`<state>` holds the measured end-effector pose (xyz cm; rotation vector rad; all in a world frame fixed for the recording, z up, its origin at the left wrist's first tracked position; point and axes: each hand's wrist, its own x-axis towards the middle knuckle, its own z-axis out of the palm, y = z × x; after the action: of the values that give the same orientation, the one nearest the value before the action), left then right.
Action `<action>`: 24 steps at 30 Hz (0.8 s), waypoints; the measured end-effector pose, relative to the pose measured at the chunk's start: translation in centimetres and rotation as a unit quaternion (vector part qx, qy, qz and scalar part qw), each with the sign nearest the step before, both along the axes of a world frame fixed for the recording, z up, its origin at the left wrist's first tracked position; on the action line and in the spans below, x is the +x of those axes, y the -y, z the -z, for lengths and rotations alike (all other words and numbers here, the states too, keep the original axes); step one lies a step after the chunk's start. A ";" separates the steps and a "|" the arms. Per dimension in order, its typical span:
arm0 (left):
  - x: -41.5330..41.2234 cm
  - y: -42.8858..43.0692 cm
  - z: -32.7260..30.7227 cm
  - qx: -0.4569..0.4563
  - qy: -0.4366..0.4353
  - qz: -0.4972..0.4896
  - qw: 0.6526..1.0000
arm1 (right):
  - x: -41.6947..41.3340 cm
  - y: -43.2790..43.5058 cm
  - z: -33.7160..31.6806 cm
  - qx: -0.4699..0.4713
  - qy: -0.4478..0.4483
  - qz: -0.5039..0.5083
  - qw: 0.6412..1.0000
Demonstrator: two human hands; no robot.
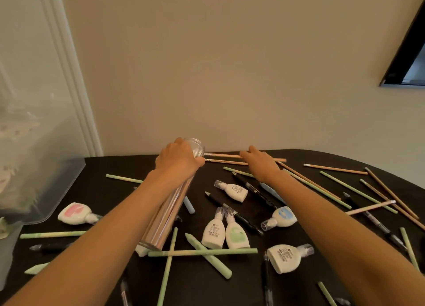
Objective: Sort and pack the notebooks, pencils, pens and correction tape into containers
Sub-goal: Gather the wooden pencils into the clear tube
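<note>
— Hands? How far is she getting?

— Left hand is gripping a clear tube, tilted, seemingly empty. Right hand is closing on wooden pencils at the table back edge.

— And packing?

— Barely starting: pens, correction tapes, green sticks are lying scattered. Notebooks are not showing.

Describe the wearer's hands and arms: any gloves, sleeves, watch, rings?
Both the left hand and right hand are bare: no gloves. Forearms are uncovered up to the frame edge, no sleeves showing. No watch, bracelet or wristband at either wrist. No rings visible; most fingers are hidden from view.
</note>
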<state>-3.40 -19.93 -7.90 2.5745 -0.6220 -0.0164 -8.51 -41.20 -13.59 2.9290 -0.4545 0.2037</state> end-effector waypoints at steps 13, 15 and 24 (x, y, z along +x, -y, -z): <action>1.5 -0.2 0.2 0.022 0.019 -0.008 1.000 | 1.7 0.3 0.2 -0.009 -0.015 0.028 0.999; 1.0 -0.5 -0.3 0.023 0.020 0.001 1.000 | 1.0 -0.1 -0.5 -0.044 0.001 0.015 0.999; -3.7 -5.1 -2.8 -0.002 0.026 0.024 0.999 | -3.0 -8.6 -5.1 0.297 0.064 0.027 0.952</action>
<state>-7.13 -14.86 -5.14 2.5639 -0.7021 0.0364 -11.51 -32.59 -8.52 3.4957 -0.7264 0.2946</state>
